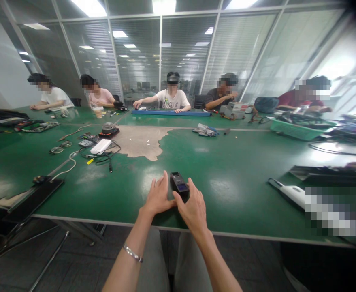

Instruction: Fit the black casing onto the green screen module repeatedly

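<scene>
A small black handheld device (179, 183) with buttons and a bluish screen lies on the green table in front of me. My left hand (158, 197) is to its left, fingers stretched out and holding nothing. On the near right side, my right hand (192, 205) curves around the device's close end, thumb and fingers apart. Whether the right fingertips touch the device I cannot tell. A silver bracelet (132, 254) circles my left wrist.
Left of centre lie a white power bank (101, 146), cables and circuit boards. A green basket (299, 129) full of cables stands at the right. Several people sit along the far side, one with hands at a long blue bar (171, 112).
</scene>
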The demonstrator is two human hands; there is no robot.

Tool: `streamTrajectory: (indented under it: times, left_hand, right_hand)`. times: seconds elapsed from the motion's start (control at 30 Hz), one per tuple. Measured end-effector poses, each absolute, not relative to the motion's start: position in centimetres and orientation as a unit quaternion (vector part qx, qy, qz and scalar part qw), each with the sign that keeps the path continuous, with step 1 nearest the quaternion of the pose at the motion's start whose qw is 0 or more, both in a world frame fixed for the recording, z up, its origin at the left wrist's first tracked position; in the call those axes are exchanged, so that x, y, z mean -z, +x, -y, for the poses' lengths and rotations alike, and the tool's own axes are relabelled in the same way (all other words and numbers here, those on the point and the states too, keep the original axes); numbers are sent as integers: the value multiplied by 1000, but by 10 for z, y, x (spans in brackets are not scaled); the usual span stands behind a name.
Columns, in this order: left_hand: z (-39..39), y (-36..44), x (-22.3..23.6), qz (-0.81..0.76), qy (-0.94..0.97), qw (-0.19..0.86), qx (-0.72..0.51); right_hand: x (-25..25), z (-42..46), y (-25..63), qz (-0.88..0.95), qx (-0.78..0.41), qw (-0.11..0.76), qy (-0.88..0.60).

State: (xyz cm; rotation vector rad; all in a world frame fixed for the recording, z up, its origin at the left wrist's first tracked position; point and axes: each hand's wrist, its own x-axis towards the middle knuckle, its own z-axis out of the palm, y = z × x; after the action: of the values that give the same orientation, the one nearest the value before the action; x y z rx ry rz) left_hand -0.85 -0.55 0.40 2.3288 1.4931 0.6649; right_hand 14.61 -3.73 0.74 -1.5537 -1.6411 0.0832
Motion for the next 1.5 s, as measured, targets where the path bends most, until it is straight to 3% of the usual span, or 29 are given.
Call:
streamTrajectory:
  times: [0.6,0.83,1.13,1.5]
  left_hand:
    - [7,-5,-8,-518,813,148,-221]
    - [6,-6,-6,-513,816,149,-223]
    - [5,-5,-7,-526,807,149,-224]
    - [5,-6,-4,-520,812,141,-226]
  right_hand:
    - [-14,39,135,630,-12,364,-686]
    - [-24,36,130,614,-4,388,-687]
    - [-38,27,165,564,-4,483,-670]
    - [-2,27,192,552,11,433,-713]
